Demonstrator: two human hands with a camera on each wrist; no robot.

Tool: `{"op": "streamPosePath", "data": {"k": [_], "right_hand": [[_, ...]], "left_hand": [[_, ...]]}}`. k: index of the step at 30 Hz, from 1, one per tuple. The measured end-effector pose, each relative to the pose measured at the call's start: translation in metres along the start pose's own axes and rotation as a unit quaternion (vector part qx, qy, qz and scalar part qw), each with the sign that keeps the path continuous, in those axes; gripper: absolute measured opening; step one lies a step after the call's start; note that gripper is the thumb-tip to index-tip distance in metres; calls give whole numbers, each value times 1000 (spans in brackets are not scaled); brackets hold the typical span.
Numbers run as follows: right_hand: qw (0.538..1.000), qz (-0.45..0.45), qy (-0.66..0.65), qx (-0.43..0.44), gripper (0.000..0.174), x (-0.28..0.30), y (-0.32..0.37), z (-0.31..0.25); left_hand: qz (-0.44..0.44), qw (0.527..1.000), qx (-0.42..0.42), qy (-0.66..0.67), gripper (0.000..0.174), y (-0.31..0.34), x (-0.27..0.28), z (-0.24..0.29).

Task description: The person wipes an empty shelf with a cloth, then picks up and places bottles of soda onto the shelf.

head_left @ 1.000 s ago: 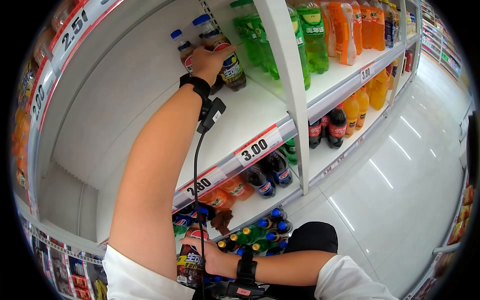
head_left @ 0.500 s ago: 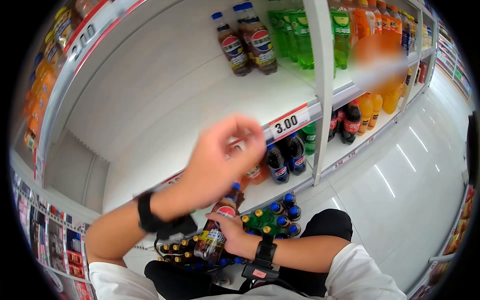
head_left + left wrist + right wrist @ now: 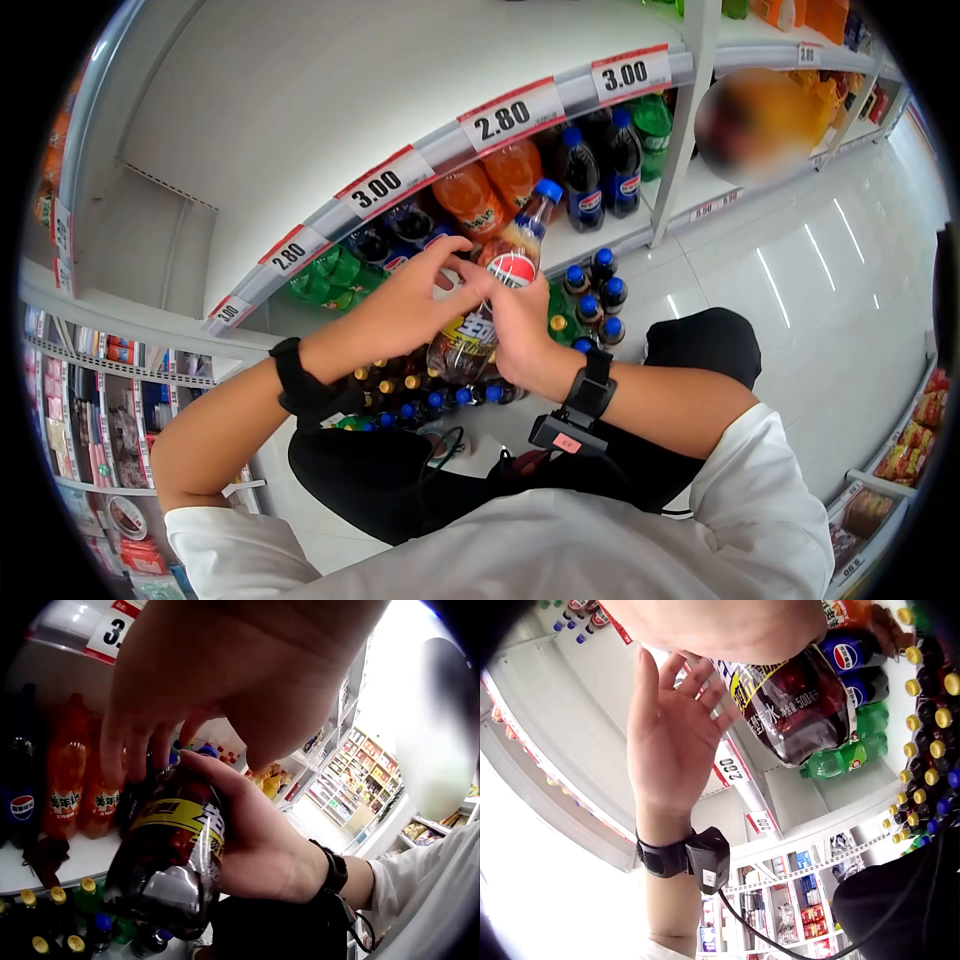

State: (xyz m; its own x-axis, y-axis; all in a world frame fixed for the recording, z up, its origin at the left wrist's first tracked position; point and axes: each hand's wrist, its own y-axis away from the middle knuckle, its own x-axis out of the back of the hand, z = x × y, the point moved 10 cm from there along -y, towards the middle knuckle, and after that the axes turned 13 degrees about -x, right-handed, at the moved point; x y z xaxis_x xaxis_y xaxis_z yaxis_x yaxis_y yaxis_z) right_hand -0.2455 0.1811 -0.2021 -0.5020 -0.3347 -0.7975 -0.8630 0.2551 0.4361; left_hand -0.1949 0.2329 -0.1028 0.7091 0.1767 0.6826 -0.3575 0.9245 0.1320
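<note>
A cola bottle [image 3: 463, 352] with a blue cap and a round red, white and blue logo is held tilted in front of the lower shelf. My right hand [image 3: 523, 328] grips it around the middle, its thumb along the label. My left hand [image 3: 432, 296] is beside the bottle's upper half, overlapping it in the head view. In the right wrist view the left palm [image 3: 673, 742] faces the camera with spread fingers. Seen from the left wrist, those fingers hang loosely over the bottle [image 3: 169, 847], whose cap is mostly hidden there.
Orange soda bottles [image 3: 470, 203] and dark cola bottles [image 3: 583, 185] stand on the lower shelf behind price tags [image 3: 513, 118]. Several yellow- and blue-capped bottles [image 3: 610, 293] stand on the floor around my knees. A white upright [image 3: 678, 130] divides the shelving at right.
My left hand has let go of a bottle on the upper shelf and come down beside the bottle in my right hand. The right hand has raised its bottle, and the head view has tilted down.
</note>
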Motion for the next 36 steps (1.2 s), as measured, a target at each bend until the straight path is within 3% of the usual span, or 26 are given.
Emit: {"op": "streamPosePath", "data": {"k": [4, 11, 13, 14, 17, 18, 21, 24, 25, 27, 28, 29, 31, 33, 35, 36], "right_hand": [[999, -5, 4, 44, 55, -4, 9, -9], [989, -78, -10, 121, 48, -16, 23, -10], [980, -139, -6, 142, 48, -29, 34, -16], [978, -138, 33, 153, 35, -32, 37, -16], [965, -179, 59, 183, 46, -46, 48, -24], [963, -201, 44, 174, 60, -49, 50, -26], [941, -266, 81, 194, 62, -68, 57, -46], [906, -361, 40, 217, 59, -93, 59, -85], [913, -347, 15, 213, 52, -90, 47, -97], [926, -305, -4, 222, 45, -77, 29, -113], [946, -227, 11, 230, 42, -67, 21, -118], [945, -229, 11, 232, 42, -66, 15, -118], [960, -132, 60, 238, 40, -47, -8, -113], [968, -104, 32, 227, 37, -45, -6, -113], [985, -127, 35, 110, 35, -45, -22, -103], [990, -103, 14, 96, 34, -43, -24, -107]], "left_hand": [[-48, 993, 51, 95, 44, 10, -11, -1], [-47, 998, 20, 24, 56, 19, -10, 24], [69, 982, -157, -82, 59, 18, 9, 53], [43, 987, -143, -53, 61, 15, 6, 53], [80, 979, -134, -133, 71, 20, 13, 58], [67, 979, -116, -151, 72, 22, 14, 60], [73, 987, -62, -131, 70, 21, 31, 82], [106, 989, -99, -18, 64, 9, 54, 107], [129, 985, -109, 46, 61, 2, 64, 104], [133, 982, 27, 132, 55, -8, 76, 108], [150, 972, 2, 182, 56, -18, 81, 114], [156, 963, 2, 221, 58, -29, 87, 118], [169, 962, -28, 214, 60, -53, 105, 133], [190, 961, -51, 193, 53, -81, 124, 140], [193, 956, -63, 211, 52, -106, 134, 146], [192, 956, -63, 211, 54, -119, 139, 145]]}}
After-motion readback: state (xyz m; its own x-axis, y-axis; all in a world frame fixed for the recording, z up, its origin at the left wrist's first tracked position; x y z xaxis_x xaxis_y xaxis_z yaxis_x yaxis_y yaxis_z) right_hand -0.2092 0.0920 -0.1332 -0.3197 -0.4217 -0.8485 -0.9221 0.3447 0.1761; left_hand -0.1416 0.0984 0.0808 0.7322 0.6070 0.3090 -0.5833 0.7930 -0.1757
